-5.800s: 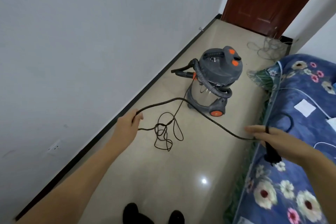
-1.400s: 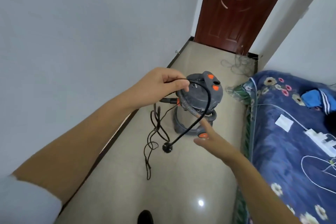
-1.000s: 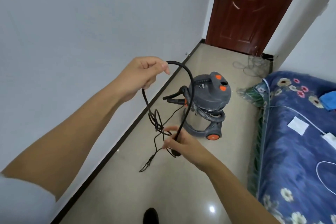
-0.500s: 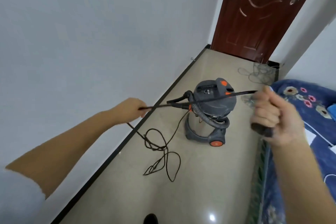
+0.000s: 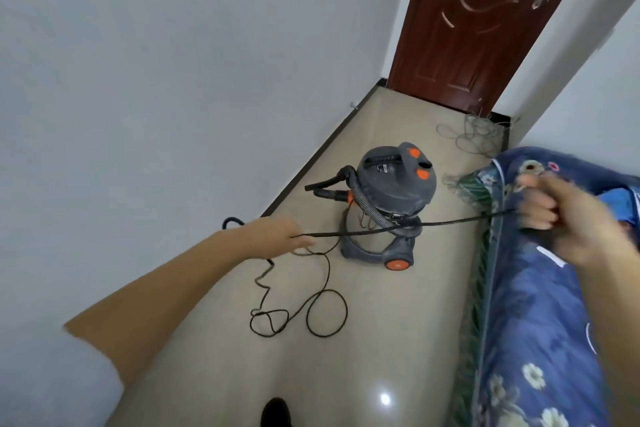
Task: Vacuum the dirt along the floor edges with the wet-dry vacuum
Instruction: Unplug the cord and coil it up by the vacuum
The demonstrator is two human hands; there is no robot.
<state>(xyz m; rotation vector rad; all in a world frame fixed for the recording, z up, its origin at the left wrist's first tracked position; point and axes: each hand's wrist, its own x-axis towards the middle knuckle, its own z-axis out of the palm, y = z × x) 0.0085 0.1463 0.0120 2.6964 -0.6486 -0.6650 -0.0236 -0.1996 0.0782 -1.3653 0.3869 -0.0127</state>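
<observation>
Item: vacuum [image 5: 393, 204], grey drum type with orange buttons and an orange wheel; stands upright on the beige tiled floor [image 5: 381, 340], near the black skirting [image 5: 311, 163] of the left wall, well short of the door [image 5: 485, 24]. Its ribbed hose [image 5: 372, 208] wraps round the body, the nozzle end pointing left toward the wall

Item: black power cord [image 5: 443, 222]; one length stretched taut between the two hands, crossing in front of the vacuum's lower body; the slack lies in loose loops on the floor below the left hand

Item: left hand [image 5: 277, 236]; fingers curled round the cord, a short bend of cord showing behind the wrist

Item: right hand [image 5: 568, 215]; blurred, fingers clenched on the other end of the taut length, a dark shape under the fist that cannot be made out clearly

Item: bed [image 5: 540, 322] with blue floral cover, along the right side, under the right forearm

Item: tangle of thin grey wire [image 5: 474, 135] on the floor by the door

Item: dark shoe tip [image 5: 275, 412], bottom edge
</observation>
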